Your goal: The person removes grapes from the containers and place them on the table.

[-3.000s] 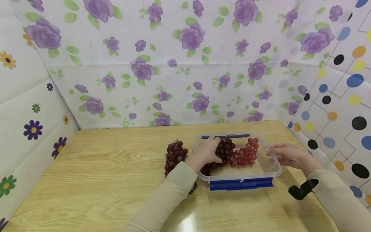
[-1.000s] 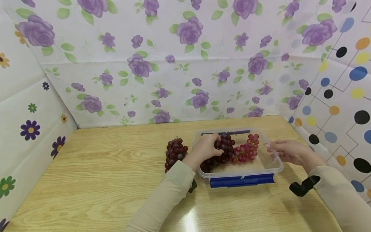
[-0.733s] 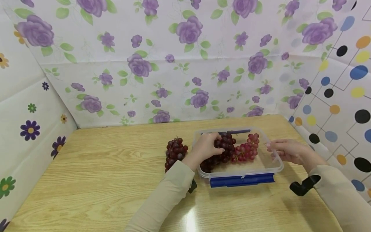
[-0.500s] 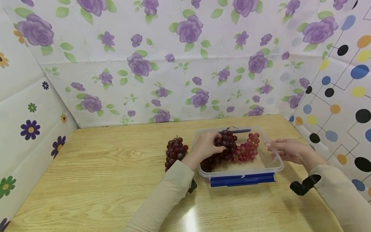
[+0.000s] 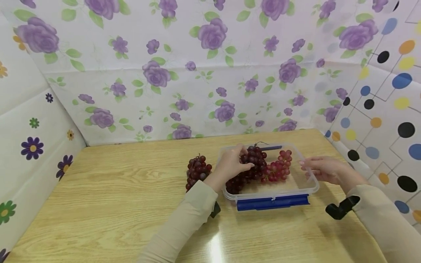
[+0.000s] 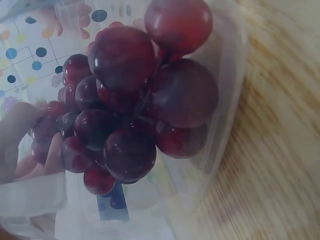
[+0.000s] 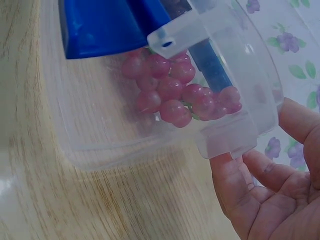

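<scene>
- Counter: the wood-grain surface fills the lower half of the head view and carries everything.
- Clear box: right of centre on the counter, lidless, its near blue clasp folded outward; best kept from sliding while fruit is arranged.
- Right hand: at the box's right end, its grip clamped on the rim. A light, steady hold seems right; squeezing could flex the thin wall.
- Dark grapes: inside the box, in its left and middle part; whether one bunch or two, I cannot tell. They should be lowered until the base bears their weight, with the wiry stem by the far rim tucked inside.
- Left hand: over the box's left side, its grip curled round the dark grapes. Gentle pressure suits here, easing off only once they sit stably, lest berries tear loose.
- Loose dark bunch: on the counter, just left of the box; the left forearm should avoid nudging it.
- Pink-red bunch: inside the box, beside the dark grapes; better not to crush it.
</scene>
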Demonstrator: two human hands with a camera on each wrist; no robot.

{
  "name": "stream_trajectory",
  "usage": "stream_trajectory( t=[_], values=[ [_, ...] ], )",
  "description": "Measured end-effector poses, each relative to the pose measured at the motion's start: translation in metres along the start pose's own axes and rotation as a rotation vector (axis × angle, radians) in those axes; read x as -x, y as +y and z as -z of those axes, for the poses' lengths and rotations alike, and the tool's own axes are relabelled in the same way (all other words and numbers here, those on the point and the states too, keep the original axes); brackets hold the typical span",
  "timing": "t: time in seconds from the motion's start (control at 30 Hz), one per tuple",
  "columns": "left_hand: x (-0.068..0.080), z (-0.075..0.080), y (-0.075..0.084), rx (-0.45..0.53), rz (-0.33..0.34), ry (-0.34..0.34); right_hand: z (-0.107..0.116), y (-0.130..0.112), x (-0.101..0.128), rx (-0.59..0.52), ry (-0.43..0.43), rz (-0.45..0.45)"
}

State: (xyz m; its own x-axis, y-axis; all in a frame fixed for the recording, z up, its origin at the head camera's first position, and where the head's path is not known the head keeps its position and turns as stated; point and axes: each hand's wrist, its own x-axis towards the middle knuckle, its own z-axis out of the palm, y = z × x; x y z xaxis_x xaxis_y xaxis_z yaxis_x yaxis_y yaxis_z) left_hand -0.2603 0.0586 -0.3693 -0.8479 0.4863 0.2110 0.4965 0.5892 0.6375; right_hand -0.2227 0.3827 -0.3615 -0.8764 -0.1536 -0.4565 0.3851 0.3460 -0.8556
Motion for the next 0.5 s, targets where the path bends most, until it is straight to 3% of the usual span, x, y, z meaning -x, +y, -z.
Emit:
stream_trajectory(
  t=[0.5],
  values=[
    [0.0002,0.0023,-0.0012,0.113,-0.09,0.039,-0.0024,0.0002,0.0011,-0.025,0.032,0.002]
  ],
)
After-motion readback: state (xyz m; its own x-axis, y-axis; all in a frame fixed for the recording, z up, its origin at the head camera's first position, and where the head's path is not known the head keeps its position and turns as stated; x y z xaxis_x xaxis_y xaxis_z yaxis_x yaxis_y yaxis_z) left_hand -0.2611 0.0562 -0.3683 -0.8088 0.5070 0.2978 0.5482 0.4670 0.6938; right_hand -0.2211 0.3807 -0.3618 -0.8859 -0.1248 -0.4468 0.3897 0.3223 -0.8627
